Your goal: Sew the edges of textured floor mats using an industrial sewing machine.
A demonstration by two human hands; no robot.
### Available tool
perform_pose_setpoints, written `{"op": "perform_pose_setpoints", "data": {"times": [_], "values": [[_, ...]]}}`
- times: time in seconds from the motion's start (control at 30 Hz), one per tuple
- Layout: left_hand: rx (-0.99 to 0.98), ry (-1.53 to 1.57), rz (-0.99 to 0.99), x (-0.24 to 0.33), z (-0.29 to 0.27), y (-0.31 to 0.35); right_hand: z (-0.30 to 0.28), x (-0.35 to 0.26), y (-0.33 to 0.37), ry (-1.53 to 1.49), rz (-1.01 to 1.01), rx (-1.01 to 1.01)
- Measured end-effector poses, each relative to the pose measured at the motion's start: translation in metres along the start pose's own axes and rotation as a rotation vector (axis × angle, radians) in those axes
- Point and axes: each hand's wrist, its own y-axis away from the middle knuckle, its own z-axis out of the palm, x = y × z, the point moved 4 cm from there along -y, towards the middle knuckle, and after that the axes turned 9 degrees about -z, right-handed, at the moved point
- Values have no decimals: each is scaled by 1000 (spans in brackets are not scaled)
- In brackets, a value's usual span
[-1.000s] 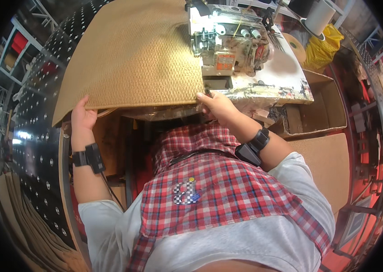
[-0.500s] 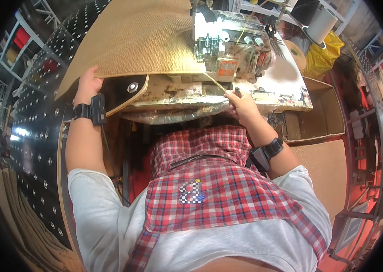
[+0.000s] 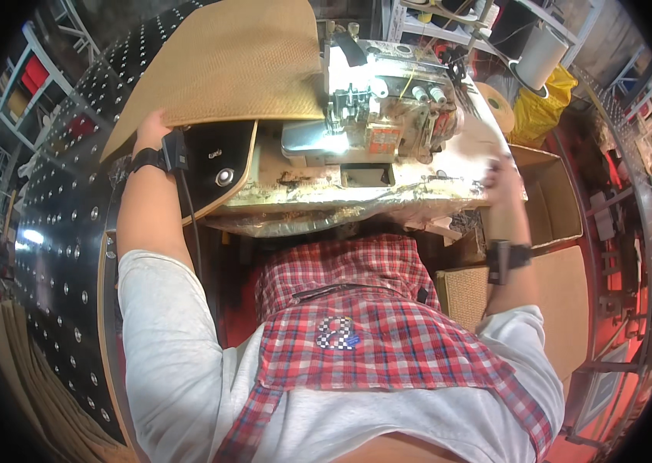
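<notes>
A tan woven mat (image 3: 233, 69) lies to the left of an industrial sewing machine (image 3: 391, 92), its right edge by the machine head. My left hand (image 3: 153, 130) grips the mat's near edge at the left, with some fingers hidden. Motion smears my right hand (image 3: 500, 177), which is over the right end of the worn machine table (image 3: 442, 187), near a cardboard box (image 3: 561, 193). Whether it holds anything cannot be made out. The lit metal sewing plate (image 3: 314, 140) shows in front of the mat's near edge.
A black table with shiny metal studs (image 3: 56, 262) spreads along the left. Behind the box are a yellow bag (image 3: 548, 106) and a white thread cone (image 3: 542, 58). A flat tan panel (image 3: 561, 309) lies below the box. Folded tan material (image 3: 40, 378) is at the lower left.
My right hand has swung right, away from the machine, where it held a thin tan cord and a small dark tool. The mat has shifted slightly away, uncovering the sewing plate.
</notes>
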Motion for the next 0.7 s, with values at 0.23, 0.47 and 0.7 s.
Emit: {"op": "perform_pose_setpoints", "data": {"times": [0.23, 0.47, 0.7], "values": [[820, 459, -301, 2, -39, 29, -72, -22, -2, -310, 71, 281], [124, -370, 907, 208, 62, 101, 126, 38, 114, 140, 238, -469], [99, -8, 757, 223, 80, 74, 232, 67, 149, 18, 344, -834]]}}
